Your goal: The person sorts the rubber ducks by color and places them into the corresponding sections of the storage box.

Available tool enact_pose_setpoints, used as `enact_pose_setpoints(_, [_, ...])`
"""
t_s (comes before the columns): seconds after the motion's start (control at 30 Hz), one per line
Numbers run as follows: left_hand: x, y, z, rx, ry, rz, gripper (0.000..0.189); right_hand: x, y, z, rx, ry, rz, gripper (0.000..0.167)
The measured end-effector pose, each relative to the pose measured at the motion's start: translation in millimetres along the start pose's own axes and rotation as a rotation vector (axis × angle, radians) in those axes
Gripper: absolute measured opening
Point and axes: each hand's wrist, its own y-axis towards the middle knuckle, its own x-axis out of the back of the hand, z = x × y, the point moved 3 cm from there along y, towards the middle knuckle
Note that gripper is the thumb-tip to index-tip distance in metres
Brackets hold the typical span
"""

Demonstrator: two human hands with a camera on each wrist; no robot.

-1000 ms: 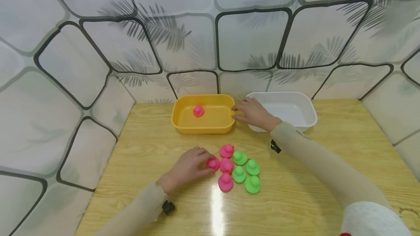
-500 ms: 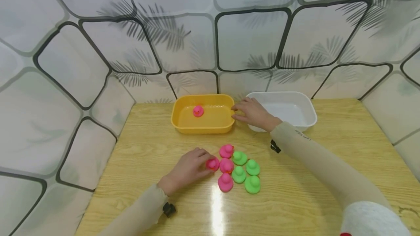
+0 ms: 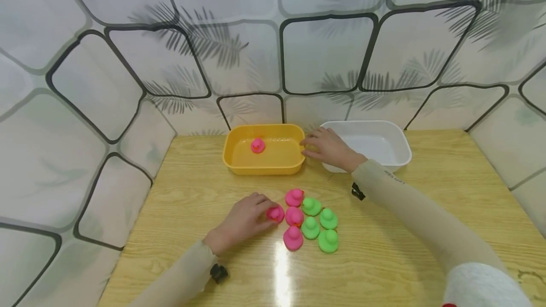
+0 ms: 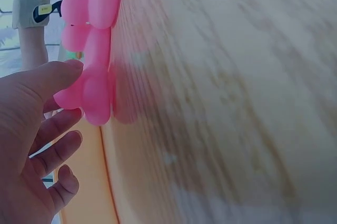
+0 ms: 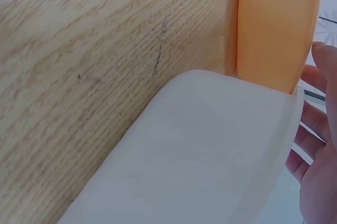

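My left hand point(image 3: 245, 221) pinches a pink rubber duck point(image 3: 275, 213) between thumb and index finger, low at the table. The left wrist view shows this duck point(image 4: 97, 98) from the side, with the other fingers loosely bent below it. Three more pink ducks point(image 3: 294, 216) stand just right of it, beside several green ducks point(image 3: 328, 218). At the yellow tray point(image 3: 264, 171), my right hand point(image 3: 330, 148) touches the right rim with relaxed fingertips. A single pink duck point(image 3: 258, 145) sits inside that tray. The right hand partly covers the white tray point(image 3: 379, 141).
Both trays stand side by side against the patterned back wall point(image 3: 328, 56). In the right wrist view, the white tray point(image 5: 195, 145) meets the yellow one point(image 5: 276, 29). Wooden tabletop point(image 3: 192, 188) extends around the ducks and trays.
The pink duck at my left fingers has shifted very slightly left, away from the group. My right hand stays at the yellow tray's rim.
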Motion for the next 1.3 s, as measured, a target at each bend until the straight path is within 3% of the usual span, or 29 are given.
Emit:
enact_pose_setpoints(0.27, [6.6, 2.8, 1.9, 0.028, -0.015, 0.014, 0.035, 3, -0.7, 4, 0.034, -0.008, -0.021, 0.032])
enact_pose_setpoints(0.5, [12.6, 5.1, 6.4, 0.011, 0.008, -0.005, 0.035, 2, 0.3, 3, 0.030, 0.009, -0.023, 0.032])
enact_pose_setpoints(0.9, [44.4, 18.8, 17.0, 0.031, 0.052, -0.050, 0.037, 4, -0.6, 4, 0.006, 0.036, -0.007, 0.034])
enact_pose_setpoints(1.3, [55.1, 28.6, 21.0, 0.013, 0.094, -0.051, 0.035, 6, -0.3, 7, 0.000, 0.028, -0.008, 0.033])
